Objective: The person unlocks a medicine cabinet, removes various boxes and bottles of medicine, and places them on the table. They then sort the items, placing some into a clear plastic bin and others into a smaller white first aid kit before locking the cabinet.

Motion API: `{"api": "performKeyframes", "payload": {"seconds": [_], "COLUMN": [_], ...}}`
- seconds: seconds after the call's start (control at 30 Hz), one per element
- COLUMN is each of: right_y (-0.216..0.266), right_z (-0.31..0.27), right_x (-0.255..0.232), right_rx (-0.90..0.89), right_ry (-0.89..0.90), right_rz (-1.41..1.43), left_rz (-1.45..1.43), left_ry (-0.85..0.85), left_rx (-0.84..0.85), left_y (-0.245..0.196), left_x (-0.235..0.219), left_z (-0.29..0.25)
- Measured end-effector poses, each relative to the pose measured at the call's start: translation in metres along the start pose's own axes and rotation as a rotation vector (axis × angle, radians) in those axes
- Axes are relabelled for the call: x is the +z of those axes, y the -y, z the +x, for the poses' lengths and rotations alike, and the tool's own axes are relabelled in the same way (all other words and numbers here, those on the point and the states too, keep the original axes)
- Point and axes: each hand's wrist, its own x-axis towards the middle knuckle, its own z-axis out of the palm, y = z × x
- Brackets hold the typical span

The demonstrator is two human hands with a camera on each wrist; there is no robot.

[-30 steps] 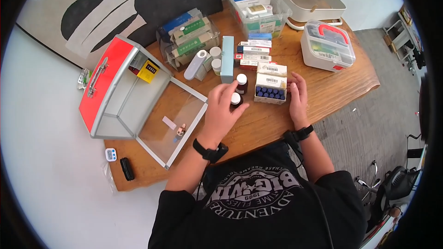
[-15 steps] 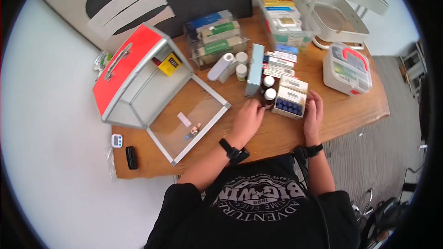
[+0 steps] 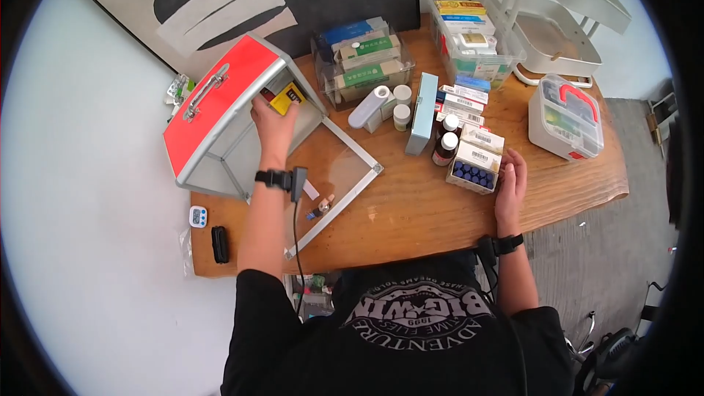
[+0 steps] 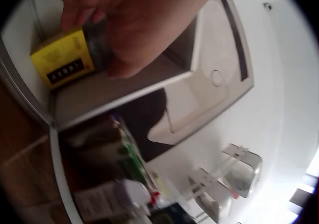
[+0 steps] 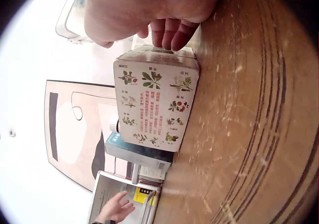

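Inside the red-lidded case (image 3: pixel 220 95), my left hand (image 3: pixel 274 126) reaches to a yellow box (image 3: pixel 284 100), its thumb and fingers spread. The left wrist view has that hand (image 4: pixel 144 27) over and beside the yellow box (image 4: pixel 62 58), with no clear grip. My right hand (image 3: pixel 511 189) lies relaxed along the right side of a white carton (image 3: pixel 477 156) of blue-capped vials. Its loosely bent fingers (image 5: pixel 172 34) are at the carton's end (image 5: pixel 155 102); contact is hard to tell. Two brown bottles with white caps (image 3: pixel 444 150) stand left of the carton.
A light-blue box (image 3: pixel 421 114), white bottles (image 3: pixel 401 117) and a thermometer-like device (image 3: pixel 368 108) stand mid-table. Behind are bins of medicine boxes (image 3: pixel 370 77). A clear case with a red handle (image 3: pixel 565 128) stands right. The case's clear door (image 3: pixel 345 169) lies over the table.
My left hand has left the brown bottles and moved left into the red case. The bottles stand closer to the vial carton. My right hand stays beside the carton; the head view has shifted.
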Motion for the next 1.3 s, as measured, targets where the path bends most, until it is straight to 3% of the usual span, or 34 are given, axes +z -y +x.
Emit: {"api": "performKeyframes", "payload": {"seconds": [0.13,0.27,0.47,0.57,0.7,0.77,0.9,0.97,1.07,1.3], "right_y": [0.009,0.011,0.013,0.015,0.013,0.011,0.013,0.016,0.016,0.014], "right_z": [-0.002,-0.002,-0.003,-0.003,-0.002,-0.002,-0.002,-0.003,-0.002,-0.002], "right_x": [0.005,0.007,0.009,0.009,0.006,0.006,0.008,0.009,0.009,0.009], "right_rx": [-0.005,-0.003,0.012,-0.001,0.004,0.003,0.0,-0.006,0.006,-0.005], "right_ry": [-0.027,-0.043,-0.03,-0.023,-0.023,-0.019,-0.018,-0.007,-0.025,-0.032], "right_rz": [-0.039,-0.019,-0.053,-0.047,-0.053,-0.053,-0.031,-0.033,-0.024,-0.039], "left_rz": [-0.062,-0.071,-0.054,-0.086,-0.165,-0.316,-0.167,-0.112,-0.17,-0.198], "left_ry": [0.02,-0.022,0.114,0.238,0.276,0.172,0.019,-0.061,-0.094,-0.164], "left_rx": [0.051,-0.041,0.007,-0.069,-0.091,0.016,0.012,-0.219,-0.305,-0.195], "left_y": [0.023,0.031,0.069,0.088,0.088,0.108,0.043,0.028,0.025,0.037], "left_x": [0.024,0.034,0.019,0.007,-0.004,0.011,0.024,0.035,0.039,0.032], "left_z": [0.032,0.039,0.043,0.044,0.035,0.033,0.011,0.011,0.016,0.01]}}
